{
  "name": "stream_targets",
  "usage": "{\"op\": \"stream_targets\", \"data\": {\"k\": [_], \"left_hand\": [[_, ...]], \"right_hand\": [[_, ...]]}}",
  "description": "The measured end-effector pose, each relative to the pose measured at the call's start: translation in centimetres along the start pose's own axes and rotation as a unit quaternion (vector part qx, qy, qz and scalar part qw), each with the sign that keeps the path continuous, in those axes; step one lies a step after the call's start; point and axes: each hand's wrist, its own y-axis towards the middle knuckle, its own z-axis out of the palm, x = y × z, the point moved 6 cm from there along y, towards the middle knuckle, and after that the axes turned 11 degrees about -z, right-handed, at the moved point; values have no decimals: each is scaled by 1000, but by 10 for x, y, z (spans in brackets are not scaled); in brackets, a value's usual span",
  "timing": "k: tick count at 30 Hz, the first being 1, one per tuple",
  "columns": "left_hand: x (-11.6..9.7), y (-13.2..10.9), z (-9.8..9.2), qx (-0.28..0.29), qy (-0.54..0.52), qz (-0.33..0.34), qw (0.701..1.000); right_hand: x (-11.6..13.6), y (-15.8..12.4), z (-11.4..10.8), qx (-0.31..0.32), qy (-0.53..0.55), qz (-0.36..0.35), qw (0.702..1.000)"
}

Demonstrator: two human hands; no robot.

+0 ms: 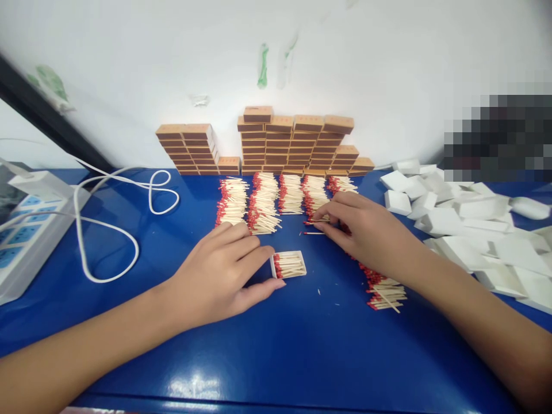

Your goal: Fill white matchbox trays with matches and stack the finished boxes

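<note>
A white matchbox tray (304, 265), partly filled with red-headed matches (290, 265), lies on the blue table. My left hand (224, 267) grips its left end, with the index finger at the upper corner and the thumb along the lower one. At the lower end of a match row (314, 190), my right hand (360, 227) pinches matches between thumb and fingertips; how many is hidden. One loose match (314, 233) lies just below those fingers. Under the right wrist, another heap of matches (386, 293) is partly covered.
Stacked brown matchboxes (276, 144) stand along the white wall. Several match rows (233, 201) lie before them. White empty trays (466, 221) are heaped at the right. A power strip (26, 236) and white cable (135, 247) occupy the left of the table (276, 356).
</note>
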Motion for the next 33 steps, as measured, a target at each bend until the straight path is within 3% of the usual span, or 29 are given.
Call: {"op": "stream_targets", "data": {"k": [8,21,33], "left_hand": [[1,-1,0,0,2,-1,1000],[1,0,-1,-1,0,1,1000],[0,1,1,3,2,0,1000]], "right_hand": [[4,2,0,5,27,-12,1000],[14,1,-3,56,81,36,995],[4,-3,-4,75,32,44,996]]}}
